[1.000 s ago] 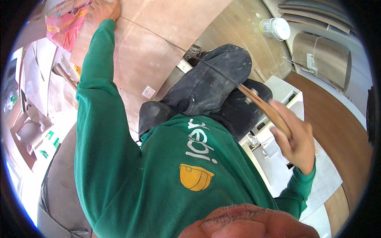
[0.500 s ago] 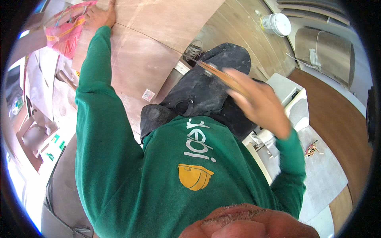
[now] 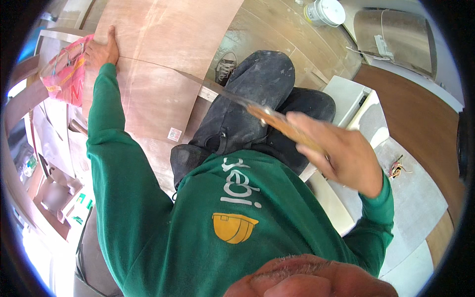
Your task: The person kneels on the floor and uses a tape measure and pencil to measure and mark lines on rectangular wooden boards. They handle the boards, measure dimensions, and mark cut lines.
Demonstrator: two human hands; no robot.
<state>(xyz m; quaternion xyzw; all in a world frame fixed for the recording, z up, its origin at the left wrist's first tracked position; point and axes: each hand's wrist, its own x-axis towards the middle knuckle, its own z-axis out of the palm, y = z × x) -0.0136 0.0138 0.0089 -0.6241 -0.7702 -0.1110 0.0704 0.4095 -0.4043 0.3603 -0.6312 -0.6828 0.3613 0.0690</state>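
Observation:
A handsaw [image 3: 279, 122] with a brown wooden handle is gripped in my right hand [image 3: 344, 153], its fingers wrapped round the handle. The thin blade, partly blurred, reaches up and left to the edge of a reddish plywood sheet [image 3: 168, 34]. From the blade's far end a dark line runs across the plywood toward my left hand [image 3: 102, 53]. That hand lies on the sheet's left part, thumb spread from the fingers, beside a pink and yellow woven bag [image 3: 71, 81]. A small white label [image 3: 174, 134] sits near the plywood's lower corner.
My dark-trousered knees [image 3: 267, 74] are close under the saw. A white bucket [image 3: 324, 13] stands on the tiled floor at the far right. White boxy pieces [image 3: 346, 101] and a grey panel with coloured wires [image 3: 397, 168] lie to my right.
The view has shifted, so the plywood and bucket appear further left. My right hand has drawn back toward the lower right with the saw. My left hand stays on the plywood.

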